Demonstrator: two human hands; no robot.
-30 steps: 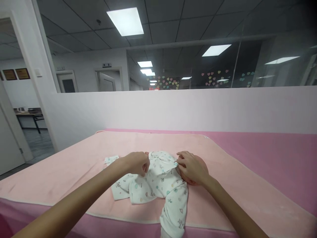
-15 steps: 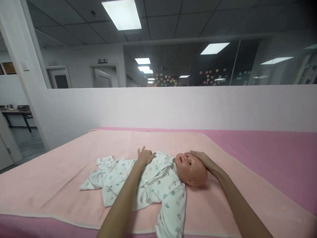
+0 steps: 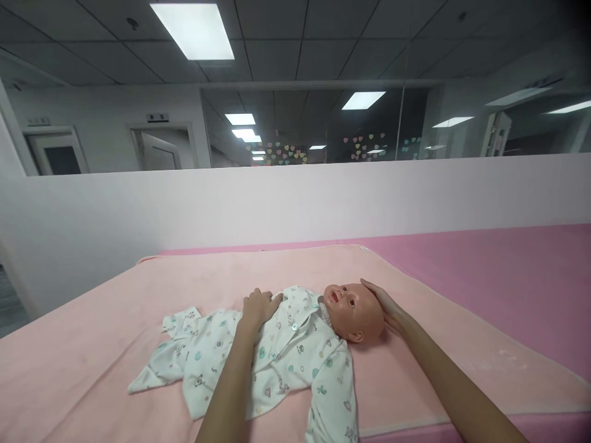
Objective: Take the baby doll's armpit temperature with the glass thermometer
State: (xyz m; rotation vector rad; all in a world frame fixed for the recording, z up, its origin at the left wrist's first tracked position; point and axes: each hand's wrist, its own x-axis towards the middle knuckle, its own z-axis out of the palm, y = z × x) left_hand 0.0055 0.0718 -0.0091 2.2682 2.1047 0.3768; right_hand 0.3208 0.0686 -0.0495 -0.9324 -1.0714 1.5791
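A baby doll lies on its back on a light pink blanket, head to the right. It wears a white printed romper with small buttons down the front. My left hand rests on the doll's chest, fingers curled loosely on the cloth. My right hand cups the far side of the doll's head, fingers spread along it; most of the palm is hidden behind the head.
The blanket covers a darker pink mattress that runs off to the right. A low white partition wall stands just behind it, with glass and an office room beyond.
Both hands left the romper's collar snaps. The left now lies on the chest, the right moved behind the head, uncovering the doll's face. The romper legs are spread out leftward.
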